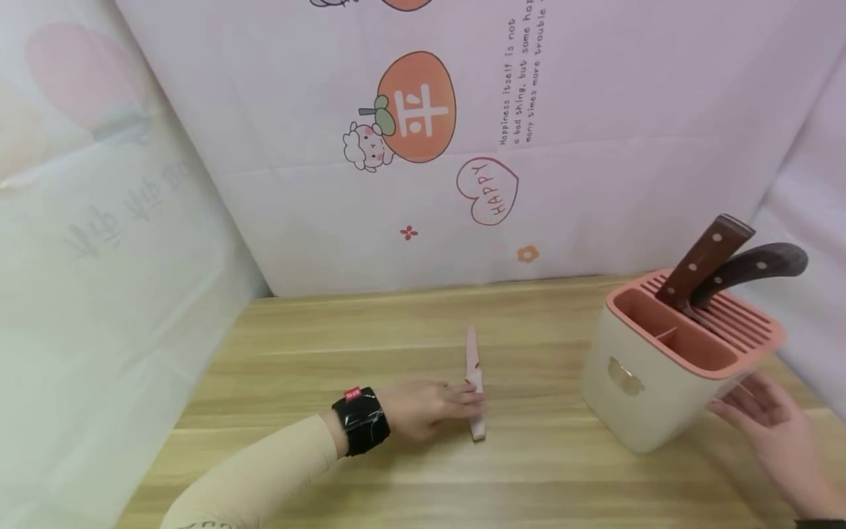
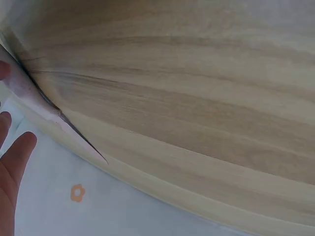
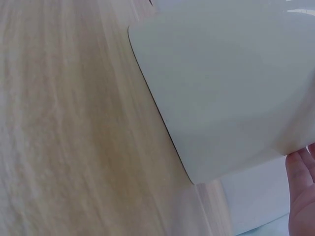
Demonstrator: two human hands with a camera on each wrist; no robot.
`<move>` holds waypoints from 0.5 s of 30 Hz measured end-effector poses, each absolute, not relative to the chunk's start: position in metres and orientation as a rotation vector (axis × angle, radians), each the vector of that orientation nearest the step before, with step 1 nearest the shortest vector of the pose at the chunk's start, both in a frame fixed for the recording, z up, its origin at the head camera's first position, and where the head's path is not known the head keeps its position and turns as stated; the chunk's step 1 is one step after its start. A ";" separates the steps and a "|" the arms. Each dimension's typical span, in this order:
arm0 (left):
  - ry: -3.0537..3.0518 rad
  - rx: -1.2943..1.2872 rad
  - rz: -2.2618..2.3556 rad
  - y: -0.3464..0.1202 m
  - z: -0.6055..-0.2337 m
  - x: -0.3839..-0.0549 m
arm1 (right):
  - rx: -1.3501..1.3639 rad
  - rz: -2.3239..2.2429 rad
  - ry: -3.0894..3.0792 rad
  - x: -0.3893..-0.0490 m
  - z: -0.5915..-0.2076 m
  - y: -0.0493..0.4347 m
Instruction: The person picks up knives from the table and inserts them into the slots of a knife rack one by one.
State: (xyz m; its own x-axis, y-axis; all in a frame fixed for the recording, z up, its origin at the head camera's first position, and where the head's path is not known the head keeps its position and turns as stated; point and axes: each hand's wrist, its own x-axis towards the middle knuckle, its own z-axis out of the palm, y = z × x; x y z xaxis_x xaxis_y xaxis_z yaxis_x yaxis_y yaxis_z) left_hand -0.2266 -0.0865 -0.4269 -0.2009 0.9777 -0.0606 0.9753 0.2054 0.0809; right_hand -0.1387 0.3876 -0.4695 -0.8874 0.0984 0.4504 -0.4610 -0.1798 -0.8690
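A small pale-pink knife (image 1: 472,356) lies on the wooden table, its blade toward the back wall. My left hand (image 1: 429,408) reaches over its handle from the left, fingers fairly straight; in the left wrist view a fingertip touches the handle (image 2: 27,86) while the thumb (image 2: 22,150) stands apart. On the right stands a white knife holder (image 1: 634,397) with a coral slotted top (image 1: 760,323). Two brown-handled knives (image 1: 707,257) stick up from it. My right hand (image 1: 773,441) touches the holder's right side with its fingertips (image 3: 298,167); part of that hand is hidden behind the holder.
The wood-grain table (image 1: 304,338) ends at a printed white cloth (image 1: 297,220) behind, and more cloth hangs along the left side (image 1: 99,294) and the right. The holder stands near the table's right edge.
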 end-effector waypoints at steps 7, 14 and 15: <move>2.324 1.949 0.053 -0.073 -0.432 -0.232 | 0.216 1.986 -1.978 -0.136 -0.467 0.393; 2.249 2.036 0.160 -0.061 -0.432 -0.238 | 0.134 1.887 -2.092 -0.138 -0.465 0.395; 2.236 2.048 0.173 -0.059 -0.432 -0.239 | 0.130 1.872 -2.103 -0.138 -0.465 0.395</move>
